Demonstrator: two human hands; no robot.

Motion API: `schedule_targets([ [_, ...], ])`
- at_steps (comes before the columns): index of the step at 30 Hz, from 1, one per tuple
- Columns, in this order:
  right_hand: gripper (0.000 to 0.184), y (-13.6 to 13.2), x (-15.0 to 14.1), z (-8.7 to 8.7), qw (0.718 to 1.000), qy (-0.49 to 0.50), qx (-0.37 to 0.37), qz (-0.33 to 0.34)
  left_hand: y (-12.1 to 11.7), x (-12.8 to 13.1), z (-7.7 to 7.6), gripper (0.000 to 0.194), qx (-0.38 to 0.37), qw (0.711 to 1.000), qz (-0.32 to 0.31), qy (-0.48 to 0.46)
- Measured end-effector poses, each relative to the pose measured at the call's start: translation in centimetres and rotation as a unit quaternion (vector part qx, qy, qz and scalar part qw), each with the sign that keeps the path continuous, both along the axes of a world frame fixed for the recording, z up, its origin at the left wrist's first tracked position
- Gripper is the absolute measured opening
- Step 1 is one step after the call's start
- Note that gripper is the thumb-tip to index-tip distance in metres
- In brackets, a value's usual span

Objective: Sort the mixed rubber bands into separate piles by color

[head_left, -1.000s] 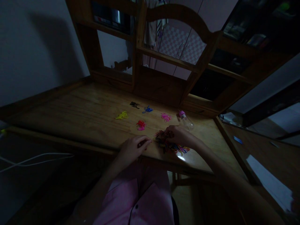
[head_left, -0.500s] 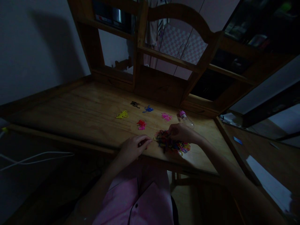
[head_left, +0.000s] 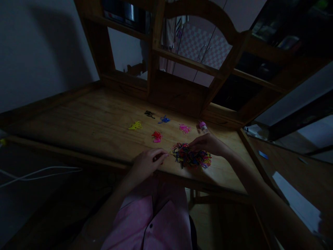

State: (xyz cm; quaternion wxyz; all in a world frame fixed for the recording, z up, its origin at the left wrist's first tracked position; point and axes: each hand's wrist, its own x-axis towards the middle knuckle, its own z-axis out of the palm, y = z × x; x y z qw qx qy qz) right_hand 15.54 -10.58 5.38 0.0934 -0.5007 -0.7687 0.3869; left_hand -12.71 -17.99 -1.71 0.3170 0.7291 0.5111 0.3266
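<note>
A loose heap of mixed-colour rubber bands [head_left: 191, 158] lies near the front edge of the wooden desk. My right hand [head_left: 209, 144] reaches over it from the right, fingertips pressed together at its upper side; whatever they pinch is too small to make out. Just left of the heap rests my left hand [head_left: 149, 162], its fingers curled and the thumb near the index finger; anything inside is hidden. Beyond the hands lie small sorted piles: yellow bands [head_left: 135, 125], black bands [head_left: 149, 114], blue bands [head_left: 164, 119], pink bands [head_left: 184, 128], and red bands [head_left: 156, 134] with pink at their lower side.
A clear bottle with a pink cap [head_left: 203, 125] lies behind my right hand, partly covered by it. Wooden shelving [head_left: 179, 93] rises along the back of the desk [head_left: 85, 121]. White cables [head_left: 52, 170] hang at the left. White paper [head_left: 296, 199] lies on a surface at the right.
My right hand has shifted slightly right and up over the heap, uncovering more of the bands and covering more of the bottle. My left hand stays nearly in place.
</note>
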Motion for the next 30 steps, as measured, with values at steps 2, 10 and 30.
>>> schedule_targets([
  [2,0.023,0.0,0.2,0.0,0.999,-0.010,0.044,0.005,0.0,0.0,0.1,0.030,-0.001,1.000,-0.003,0.000],
  [10,0.025,-1.0,0.2,0.6,0.993,-0.010,0.114,-0.010,0.1,0.0,0.0,0.032,-0.001,1.000,-0.003,0.002],
  [30,0.006,-2.8,-5.4,-2.2,0.995,-0.054,-0.047,0.070,0.1,0.1,-0.2,0.031,0.008,1.000,-0.006,0.004],
])
